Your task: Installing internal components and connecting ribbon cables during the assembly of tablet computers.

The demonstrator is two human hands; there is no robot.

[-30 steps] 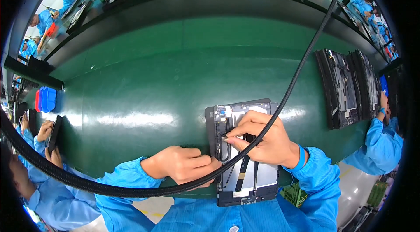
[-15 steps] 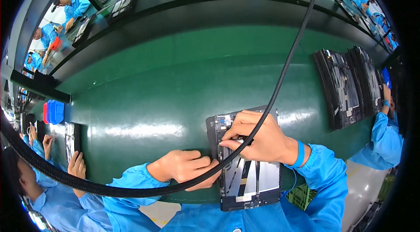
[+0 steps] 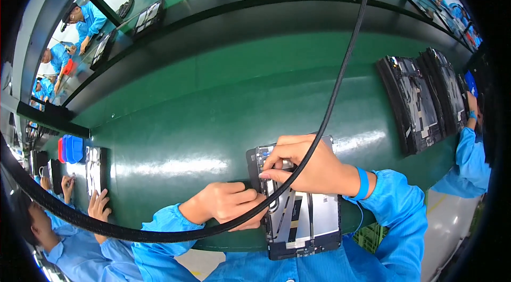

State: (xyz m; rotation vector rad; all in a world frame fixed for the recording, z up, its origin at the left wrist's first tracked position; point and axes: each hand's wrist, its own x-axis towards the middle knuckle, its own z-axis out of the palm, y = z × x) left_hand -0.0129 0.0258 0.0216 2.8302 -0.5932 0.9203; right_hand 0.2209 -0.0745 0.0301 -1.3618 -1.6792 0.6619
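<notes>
An opened tablet lies at the front edge of the green bench before me, its silver plate, black strips and flex cables showing. Another dark flat panel sticks out under its upper left side. With curled fingers, my left hand grips the tablet's left edge. Over the tablet's upper part, my right hand has thumb and forefinger pinched together near the left border. Whatever those fingertips hold is too small or hidden to make out. A blue strap with a thin cord circles my right wrist.
A thick black braided cable arcs across the view, passing in front of both hands. Stacks of opened tablets stand at right. Blue bins and a co-worker's hand on another stack are at left. A raised shelf runs along the back.
The whole view has shifted slightly. My right hand remains pinched at the tablet's upper left, its fingers slightly changed in pose. The co-worker's hand at left has opened a little on the stack.
</notes>
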